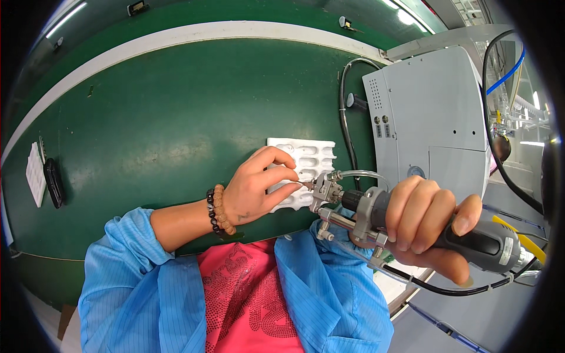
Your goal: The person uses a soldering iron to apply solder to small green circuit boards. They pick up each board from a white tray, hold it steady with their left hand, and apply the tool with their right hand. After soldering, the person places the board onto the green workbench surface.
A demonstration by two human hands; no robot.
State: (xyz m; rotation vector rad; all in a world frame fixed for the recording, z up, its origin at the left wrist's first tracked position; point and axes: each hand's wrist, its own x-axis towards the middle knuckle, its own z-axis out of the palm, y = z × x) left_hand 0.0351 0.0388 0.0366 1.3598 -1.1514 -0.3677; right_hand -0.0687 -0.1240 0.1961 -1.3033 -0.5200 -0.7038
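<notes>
While you look down through the head camera, your right hand (425, 226) is closed fully around the dark grey handle of a powered screwdriver (412, 223). All fingers wrap it and the thumb lies along the lower side. The tool lies almost flat, and its metal nose points toward your left hand. A thin clear tube (362, 173) curves up from the nose and back toward the right hand, and a black cable (447, 289) runs under that hand.

Your left hand (259, 191) is half closed. Its thumb and fingertips (292, 176) pinch together just at the tip of the screwdriver; something small may be between them, but I cannot tell what it is. This hand rests on a white moulded tray (315, 156) with rows of pockets, which lies under and just beyond the fingers on the green table (147, 117). On the left wrist you wear two bead bracelets (216, 209).

Beyond the right hand stands a light grey machine housing (429, 117). Far from the left hand, at the table's left edge, lie a white pad and a black object (54, 182).
</notes>
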